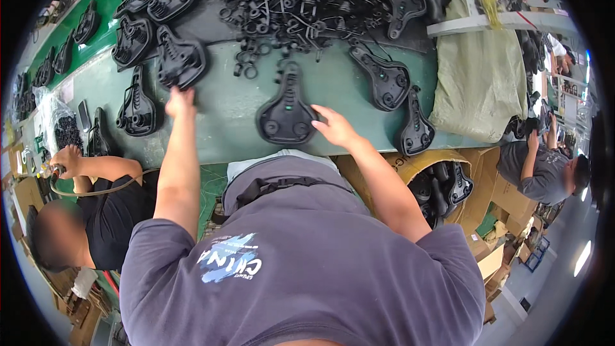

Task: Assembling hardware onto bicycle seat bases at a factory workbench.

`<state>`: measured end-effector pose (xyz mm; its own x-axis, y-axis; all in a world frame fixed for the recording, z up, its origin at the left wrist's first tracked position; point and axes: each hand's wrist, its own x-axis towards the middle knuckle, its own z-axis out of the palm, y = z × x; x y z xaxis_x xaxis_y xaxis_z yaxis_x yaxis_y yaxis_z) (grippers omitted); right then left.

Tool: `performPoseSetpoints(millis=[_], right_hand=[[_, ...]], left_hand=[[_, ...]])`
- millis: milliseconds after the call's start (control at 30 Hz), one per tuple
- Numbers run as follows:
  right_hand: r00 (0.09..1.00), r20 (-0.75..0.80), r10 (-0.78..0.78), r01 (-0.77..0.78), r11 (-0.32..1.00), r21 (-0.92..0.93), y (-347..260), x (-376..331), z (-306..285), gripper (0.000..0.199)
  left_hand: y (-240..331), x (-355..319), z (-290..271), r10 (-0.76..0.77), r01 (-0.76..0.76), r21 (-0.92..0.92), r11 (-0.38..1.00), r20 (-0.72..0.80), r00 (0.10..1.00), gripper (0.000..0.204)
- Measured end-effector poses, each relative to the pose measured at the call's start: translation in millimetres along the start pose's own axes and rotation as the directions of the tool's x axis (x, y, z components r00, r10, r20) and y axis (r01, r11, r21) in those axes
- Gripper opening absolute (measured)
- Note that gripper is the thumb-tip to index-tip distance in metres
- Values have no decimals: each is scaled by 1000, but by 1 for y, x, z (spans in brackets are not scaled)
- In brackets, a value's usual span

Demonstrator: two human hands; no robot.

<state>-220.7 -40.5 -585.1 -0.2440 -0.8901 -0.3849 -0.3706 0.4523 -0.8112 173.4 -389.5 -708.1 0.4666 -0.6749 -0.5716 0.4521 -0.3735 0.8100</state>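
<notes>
Just in front of me on the green table a black bicycle saddle (pixel 286 118) lies underside up, its narrow nose pointing away. My right hand (pixel 334 128) is at its right edge, thumb and forefinger apart, fingertips at the rim and not wrapped round it. Farther left, my left hand (pixel 180 101) grips the near, wide end of another bicycle saddle (pixel 181 59), also showing its underside. The saddle hides some of those fingertips. Beyond the middle saddle's nose lie small black rings (pixel 248 67).
A big heap of black rings and thin strips (pixel 288 6) covers the far table. More saddles lie left and right (pixel 382 77). A carton of saddles (pixel 461 160) stands below the near right edge. A co-worker (pixel 109 218) holds a hosed tool at left; another person (pixel 544 166) is at right.
</notes>
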Motion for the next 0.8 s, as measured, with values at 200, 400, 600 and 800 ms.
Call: performPoseSetpoints(millis=[200, 400, 600, 800], right_hand=[[805, -441, -396, 120, 837, -534, 36, 46, -128, 37], [794, -581, -180, -228, 798, -558, 127, 54, -237, 69], [962, -273, -5, -73, 959, -275, 107, 15, -198, 56], [734, -632, -251, -152, 845, -512, 115, -36, -215, 37]], left_hand=[[-8, -85, -36, 259, -329, 417, 847, 217, 941, 29], [-51, -259, 26, 17, -956, 280, -92, 960, 280, 47], [-73, -275, 41, -259, -877, 471, -93, 839, 478, 49], [-45, -247, 31, -308, -891, 401, -214, 838, 451, 41]])
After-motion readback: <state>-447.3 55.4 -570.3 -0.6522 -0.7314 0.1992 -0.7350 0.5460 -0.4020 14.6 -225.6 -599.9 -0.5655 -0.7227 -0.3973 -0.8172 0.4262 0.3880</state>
